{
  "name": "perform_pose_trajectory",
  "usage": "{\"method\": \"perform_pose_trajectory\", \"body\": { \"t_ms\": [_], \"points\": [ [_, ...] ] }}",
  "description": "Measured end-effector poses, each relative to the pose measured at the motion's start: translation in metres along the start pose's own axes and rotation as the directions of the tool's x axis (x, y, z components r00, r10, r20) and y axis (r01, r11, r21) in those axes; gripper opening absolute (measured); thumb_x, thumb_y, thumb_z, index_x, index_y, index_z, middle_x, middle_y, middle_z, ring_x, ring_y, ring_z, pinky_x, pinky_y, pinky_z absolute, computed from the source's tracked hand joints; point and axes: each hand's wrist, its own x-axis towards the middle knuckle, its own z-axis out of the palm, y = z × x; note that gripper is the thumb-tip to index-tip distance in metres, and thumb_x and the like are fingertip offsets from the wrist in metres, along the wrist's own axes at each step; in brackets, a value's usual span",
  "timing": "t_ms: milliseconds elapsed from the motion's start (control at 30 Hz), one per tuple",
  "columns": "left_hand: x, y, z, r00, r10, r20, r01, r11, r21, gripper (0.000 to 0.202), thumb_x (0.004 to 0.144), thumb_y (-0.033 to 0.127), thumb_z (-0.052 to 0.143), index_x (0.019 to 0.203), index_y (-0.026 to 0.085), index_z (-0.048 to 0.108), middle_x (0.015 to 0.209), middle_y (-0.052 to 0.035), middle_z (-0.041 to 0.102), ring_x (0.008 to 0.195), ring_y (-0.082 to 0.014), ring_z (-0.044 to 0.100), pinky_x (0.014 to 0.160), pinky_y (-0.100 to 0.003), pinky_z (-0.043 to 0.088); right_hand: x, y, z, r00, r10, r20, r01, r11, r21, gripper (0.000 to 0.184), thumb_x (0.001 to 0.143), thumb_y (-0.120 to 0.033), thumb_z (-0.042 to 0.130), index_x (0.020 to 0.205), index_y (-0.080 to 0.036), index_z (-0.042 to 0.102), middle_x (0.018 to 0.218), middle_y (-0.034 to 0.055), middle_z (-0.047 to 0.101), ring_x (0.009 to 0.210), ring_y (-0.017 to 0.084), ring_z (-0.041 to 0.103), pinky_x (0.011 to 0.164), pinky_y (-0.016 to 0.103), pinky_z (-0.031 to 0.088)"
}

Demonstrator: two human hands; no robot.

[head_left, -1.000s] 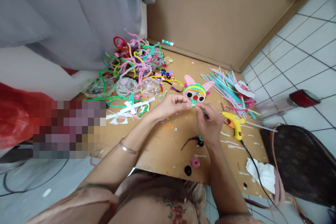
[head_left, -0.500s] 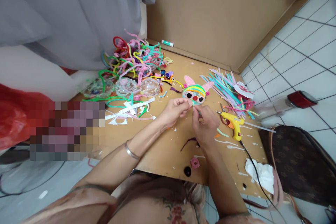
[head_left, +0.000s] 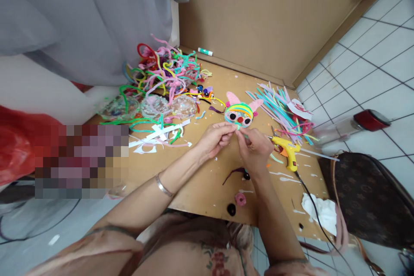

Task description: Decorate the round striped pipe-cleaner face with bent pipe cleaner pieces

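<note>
My left hand and my right hand meet above the cardboard board, fingers pinched together on a thin green pipe cleaner piece between them. Just beyond my fingertips lies a small craft face with pink ears, striped yellow and green top, two googly eyes and a red nose. A yellow glue gun lies right of my right hand, its black cord trailing toward me.
A tangled heap of coloured pipe cleaners sits at the back left, straight ones at the right. Clear plastic cups, white paper scraps, a glue stick, a white tissue, a brown bag and a red-capped bottle lie around.
Both hands have drawn slightly closer together and toward the craft face, still pinching the green piece. Nothing else on the board has moved.
</note>
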Motion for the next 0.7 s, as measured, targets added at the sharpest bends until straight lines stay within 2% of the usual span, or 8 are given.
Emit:
{"method": "perform_pose_trajectory", "body": {
  "t_ms": [133, 233, 333, 433, 533, 700],
  "points": [
    [0.001, 0.007, -0.003, 0.991, 0.132, 0.022, -0.134, 0.972, 0.194, 0.032, 0.062, 0.038, 0.080, 0.063, 0.012, 0.062, 0.053, 0.0050, 0.045, 0.044, -0.0013, 0.027, 0.043, -0.019, 0.014, 0.004, -0.002, -0.003, 0.994, 0.107, 0.014, -0.108, 0.977, 0.184, 0.020, 0.093, -0.032, 0.058, 0.084, -0.020, 0.072, 0.063, -0.0008, 0.064, 0.054, 0.011, 0.053, 0.058, 0.025, 0.040],
    [0.002, 0.013, -0.006, 0.979, 0.194, 0.060, -0.203, 0.927, 0.315, 0.029, 0.063, 0.039, 0.079, 0.064, 0.013, 0.065, 0.053, 0.0039, 0.049, 0.048, -0.0037, 0.032, 0.046, -0.020, 0.019, 0.007, -0.005, -0.005, 0.989, 0.147, 0.029, -0.149, 0.958, 0.244, 0.019, 0.091, -0.032, 0.059, 0.084, -0.020, 0.073, 0.063, -0.0009, 0.064, 0.053, 0.011, 0.053, 0.057, 0.025, 0.040],
    [0.004, 0.017, -0.009, 0.972, 0.202, 0.119, -0.232, 0.892, 0.388, 0.028, 0.063, 0.038, 0.080, 0.066, 0.013, 0.068, 0.056, 0.0028, 0.053, 0.054, -0.0065, 0.041, 0.052, -0.021, 0.028, 0.007, -0.005, -0.004, 0.991, 0.126, 0.049, -0.133, 0.968, 0.213, 0.019, 0.092, -0.030, 0.058, 0.086, -0.020, 0.073, 0.063, -0.0011, 0.064, 0.054, 0.011, 0.054, 0.058, 0.025, 0.041],
    [0.008, 0.017, -0.014, 0.968, 0.203, 0.149, -0.248, 0.864, 0.438, 0.028, 0.063, 0.037, 0.080, 0.066, 0.012, 0.068, 0.059, 0.0025, 0.056, 0.058, -0.0076, 0.046, 0.059, -0.021, 0.035, 0.004, -0.001, -0.001, 0.998, 0.043, 0.047, -0.049, 0.990, 0.134, 0.019, 0.093, -0.026, 0.055, 0.089, -0.019, 0.072, 0.066, 0.0009, 0.068, 0.058, 0.012, 0.057, 0.061, 0.027, 0.038],
    [0.012, 0.014, -0.018, 0.968, 0.209, 0.143, -0.252, 0.839, 0.482, 0.026, 0.066, 0.035, 0.077, 0.066, 0.012, 0.067, 0.061, 0.0027, 0.057, 0.060, -0.0075, 0.045, 0.062, -0.021, 0.036, 0.001, 0.002, 0.004, 0.999, -0.030, 0.038, 0.028, 0.998, 0.047, 0.018, 0.094, -0.022, 0.055, 0.090, -0.017, 0.072, 0.072, 0.0036, 0.071, 0.063, 0.014, 0.060, 0.063, 0.029, 0.035],
    [0.016, 0.009, -0.020, 0.964, 0.229, 0.133, -0.265, 0.829, 0.493, 0.017, 0.070, 0.027, 0.069, 0.062, 0.013, 0.064, 0.059, 0.0037, 0.055, 0.060, -0.0076, 0.045, 0.064, -0.021, 0.036, -0.001, 0.004, 0.008, 0.997, -0.059, 0.043, 0.059, 0.998, 0.001, 0.019, 0.095, -0.022, 0.053, 0.092, -0.017, 0.071, 0.075, 0.0046, 0.071, 0.067, 0.015, 0.060, 0.065, 0.029, 0.034]
  ]
}}
